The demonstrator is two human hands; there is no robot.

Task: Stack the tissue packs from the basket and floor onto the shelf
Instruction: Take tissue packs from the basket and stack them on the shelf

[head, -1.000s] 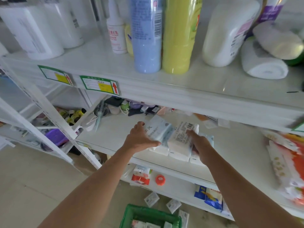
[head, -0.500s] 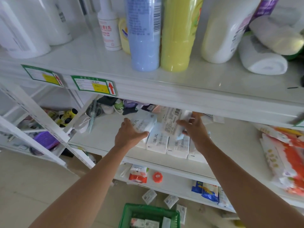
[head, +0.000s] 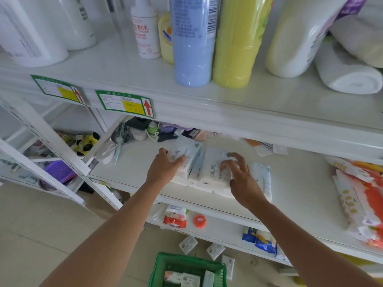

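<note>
On the middle shelf (head: 294,183) a cluster of white tissue packs (head: 209,175) lies near the front edge. My left hand (head: 163,168) grips the leftmost tissue pack (head: 186,152), which sits tilted on top of the others. Fingers spread, my right hand (head: 240,175) rests on the packs at the right of the cluster. A green basket (head: 186,270) with a few tissue packs inside stands on the floor below. Three loose tissue packs (head: 214,250) lie on the floor behind it.
Tall blue and yellow bottles (head: 215,42) and rolled towels stand on the shelf above. A hairbrush (head: 120,139) and small items crowd the back left of the middle shelf. Orange-and-white packages (head: 360,199) lie at its right. The lower shelf holds red and blue packets.
Both hands carried tissue packs further into the shelf and set them on the cluster. My right hand has let go of its pack and now lies spread on top.
</note>
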